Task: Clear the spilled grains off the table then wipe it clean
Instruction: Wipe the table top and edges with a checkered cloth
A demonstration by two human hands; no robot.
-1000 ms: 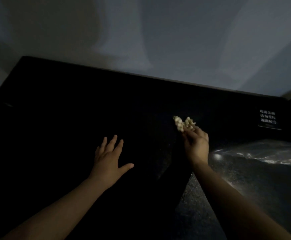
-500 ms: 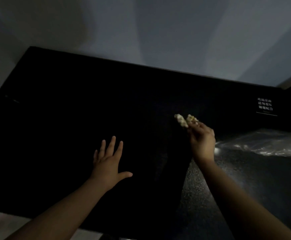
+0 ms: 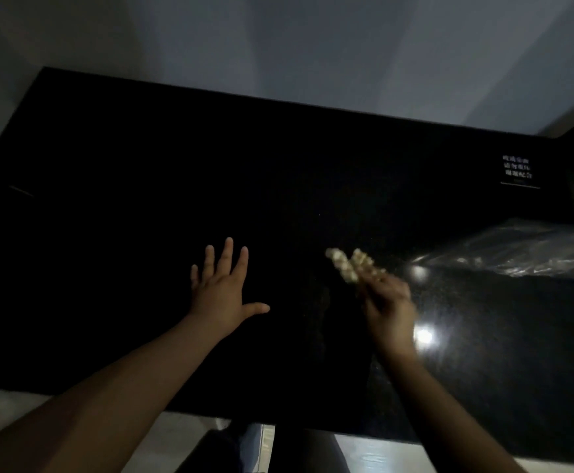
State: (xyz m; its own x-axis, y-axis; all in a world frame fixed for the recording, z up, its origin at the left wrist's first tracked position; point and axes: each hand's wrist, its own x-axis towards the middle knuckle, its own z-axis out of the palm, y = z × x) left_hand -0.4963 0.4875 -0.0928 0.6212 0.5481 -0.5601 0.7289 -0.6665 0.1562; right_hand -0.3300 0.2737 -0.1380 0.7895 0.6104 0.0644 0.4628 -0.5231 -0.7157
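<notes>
Head view: right hand (image 3: 386, 302) pinches pale grains (image 3: 347, 266) at its fingertips; left hand (image 3: 222, 291) lies flat, spread on table (image 3: 108, 233).

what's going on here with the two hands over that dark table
A person is picking spilled grains off a black table. The right hand, blurred, pinches a pale clump of grains at its fingertips. The left hand lies spread flat on the tabletop and holds nothing. A clear plastic bag lies on the table to the right of the clump. No cloth is in view, so the wiping has not begun.
</notes>
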